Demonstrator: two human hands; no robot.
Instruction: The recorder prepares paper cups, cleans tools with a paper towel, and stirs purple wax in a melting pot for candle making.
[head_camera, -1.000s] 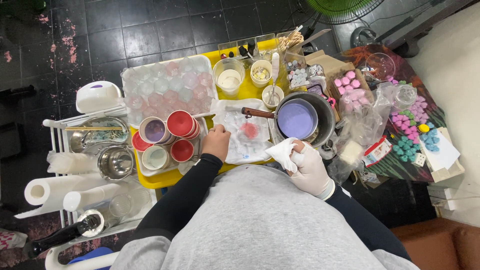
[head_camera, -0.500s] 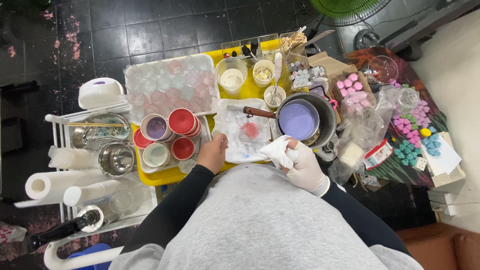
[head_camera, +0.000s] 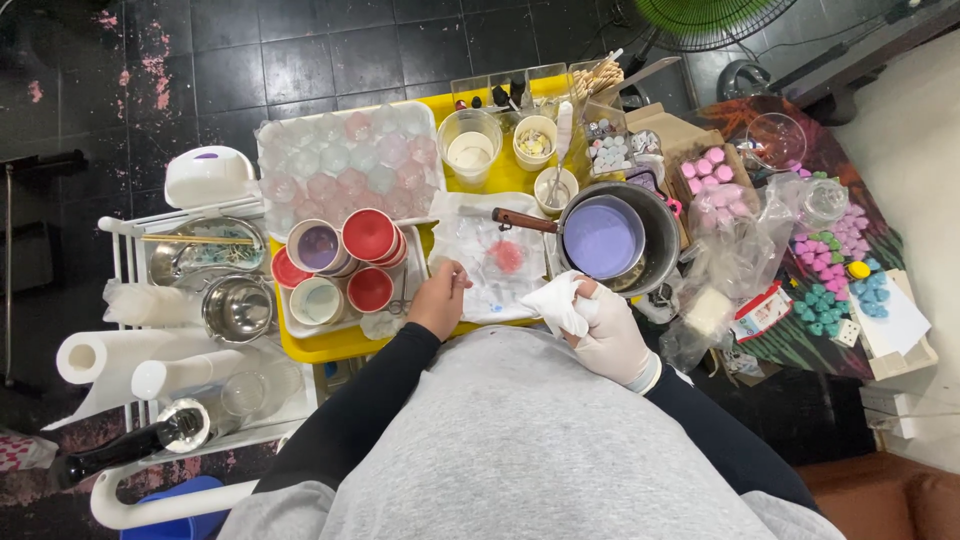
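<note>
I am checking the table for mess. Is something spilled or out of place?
Yes. A red stain marks the white paper sheet in the middle, beside the pot of purple liquid. The gloved right hand holds a crumpled white tissue.

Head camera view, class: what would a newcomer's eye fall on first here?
Probably the pan of lilac liquid at the centre right of the yellow table, just above the gloved right hand clutching a white cloth. Left of it, red cups cluster beside the bare left hand. Pink and teal moulded pieces lie scattered far right.
</note>
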